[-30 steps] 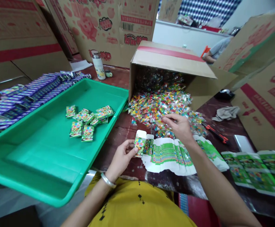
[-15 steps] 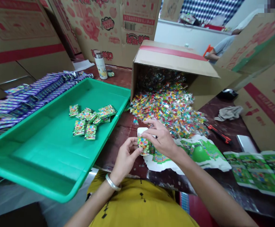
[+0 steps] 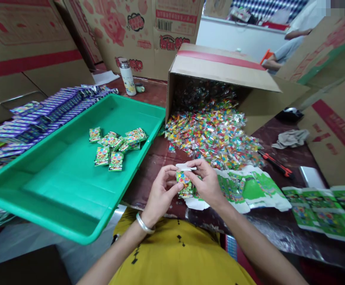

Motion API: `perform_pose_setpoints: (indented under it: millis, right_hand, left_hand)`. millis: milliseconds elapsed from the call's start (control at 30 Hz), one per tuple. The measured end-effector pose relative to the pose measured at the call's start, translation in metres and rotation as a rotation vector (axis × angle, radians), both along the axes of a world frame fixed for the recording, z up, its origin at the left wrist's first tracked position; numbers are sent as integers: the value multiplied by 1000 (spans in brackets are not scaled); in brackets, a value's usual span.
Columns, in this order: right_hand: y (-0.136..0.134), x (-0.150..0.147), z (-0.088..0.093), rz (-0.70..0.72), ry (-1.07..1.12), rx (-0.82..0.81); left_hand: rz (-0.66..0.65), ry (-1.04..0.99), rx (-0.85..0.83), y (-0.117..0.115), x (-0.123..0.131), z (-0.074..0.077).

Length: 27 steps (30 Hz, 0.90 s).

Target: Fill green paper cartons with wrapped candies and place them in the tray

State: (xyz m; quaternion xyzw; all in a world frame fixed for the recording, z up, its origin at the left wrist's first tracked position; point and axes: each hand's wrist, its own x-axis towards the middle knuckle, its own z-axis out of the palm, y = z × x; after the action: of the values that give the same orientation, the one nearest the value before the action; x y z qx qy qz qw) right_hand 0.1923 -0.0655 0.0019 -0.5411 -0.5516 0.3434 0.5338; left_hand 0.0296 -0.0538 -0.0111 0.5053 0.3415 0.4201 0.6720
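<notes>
Between my hands, above the table's front edge, is a small green printed candy box (image 3: 184,186) with a white flap at its top. My left hand (image 3: 164,190) grips the box from the left, thumb on its front. At the upper right, the fingers of my right hand (image 3: 205,182) pinch the white flap. Beneath and right of that hand lie flat green-and-white carton blanks (image 3: 254,190). Beyond my hands, small clear packets of colourful candy (image 3: 208,134) spill from a cardboard box (image 3: 220,63) lying on its side.
On the left stands a green tray (image 3: 62,178) holding several filled boxes (image 3: 116,160). Purple boxes (image 3: 56,107) are stacked behind it. A flask (image 3: 127,79), a red-black cutter (image 3: 279,164), a cloth (image 3: 291,138) and more green blanks (image 3: 323,209) lie around. Another person's arm (image 3: 273,63) shows at back right.
My right hand has lowered onto the top of the box, and its fingers have closed on the white flap, which now bends over. My left hand keeps its hold.
</notes>
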Motion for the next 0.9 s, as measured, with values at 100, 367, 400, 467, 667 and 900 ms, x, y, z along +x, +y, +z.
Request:
perform_pose_setpoints:
  millis: [100, 367, 400, 467, 667, 900]
  right_hand:
    - [3, 1, 5, 16, 65, -16]
    - [5, 9, 14, 161, 39, -196]
    - [6, 10, 15, 165, 39, -228]
    - [9, 13, 17, 173, 24, -268]
    - [22, 25, 21, 234, 30, -303]
    - [6, 22, 30, 280, -277, -83]
  left_hand:
    - [24, -28, -5, -2, 1, 2]
    - [57, 88, 65, -3, -1, 0]
    - [59, 100, 78, -3, -2, 0]
    - [66, 124, 106, -4, -2, -1]
    - [41, 134, 116, -6, -3, 2]
    - [-18, 149, 69, -8, -6, 1]
